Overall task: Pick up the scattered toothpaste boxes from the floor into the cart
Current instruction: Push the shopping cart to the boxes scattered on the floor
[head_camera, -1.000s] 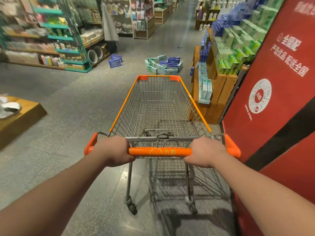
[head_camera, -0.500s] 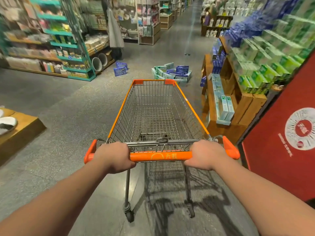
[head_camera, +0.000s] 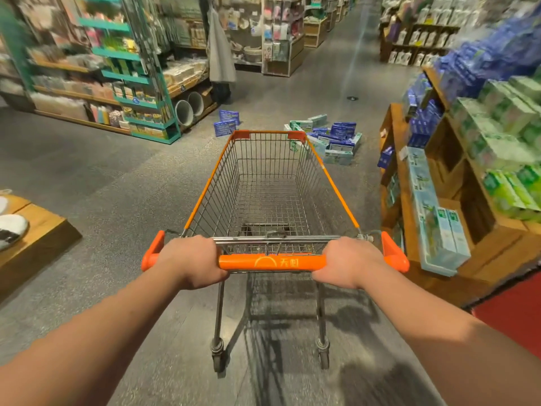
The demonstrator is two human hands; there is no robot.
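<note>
An empty wire shopping cart (head_camera: 336, 183) with orange trim stands in front of me. My left hand (head_camera: 193, 262) and my right hand (head_camera: 348, 262) both grip its orange handle bar (head_camera: 272, 262). A pile of blue and pale green toothpaste boxes (head_camera: 333, 139) lies on the grey floor just beyond the cart's front right corner, partly hidden by the basket. Two more blue boxes (head_camera: 226, 123) stand on the floor ahead to the left.
A wooden display (head_camera: 445, 183) stacked with green and blue boxes lines the right side, close to the cart. Teal shelving (head_camera: 137, 80) stands ahead left. A low wooden platform (head_camera: 32, 238) sits at the left edge. The aisle runs on ahead. A red panel (head_camera: 515, 315) shows at lower right.
I have pushed the cart forward along the aisle. The boxes on the floor are nearer, and the red panel has slid back to my right. Both hands stay on the handle.
</note>
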